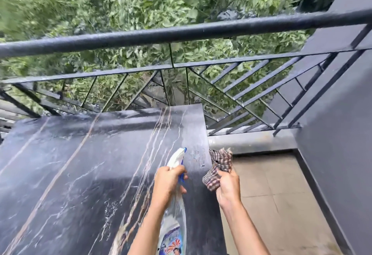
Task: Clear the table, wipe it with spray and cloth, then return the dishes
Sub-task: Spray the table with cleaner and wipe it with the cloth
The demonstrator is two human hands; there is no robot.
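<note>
A black marble table (pixel 84 166) with pale veins fills the lower left of the head view. No dishes stand on it. My left hand (pixel 168 182) grips a clear spray bottle (pixel 174 232) by its white and blue trigger head, which points toward the table's far right corner. Wet droplets speckle that corner (pixel 194 150). My right hand (pixel 228 186) holds a bunched checked cloth (pixel 218 166) just past the table's right edge, above the floor.
A black metal railing (pixel 181 33) runs behind the table, with green foliage beyond. A grey wall (pixel 338 134) stands to the right. Beige floor tiles (pixel 271 194) lie between the table and the wall.
</note>
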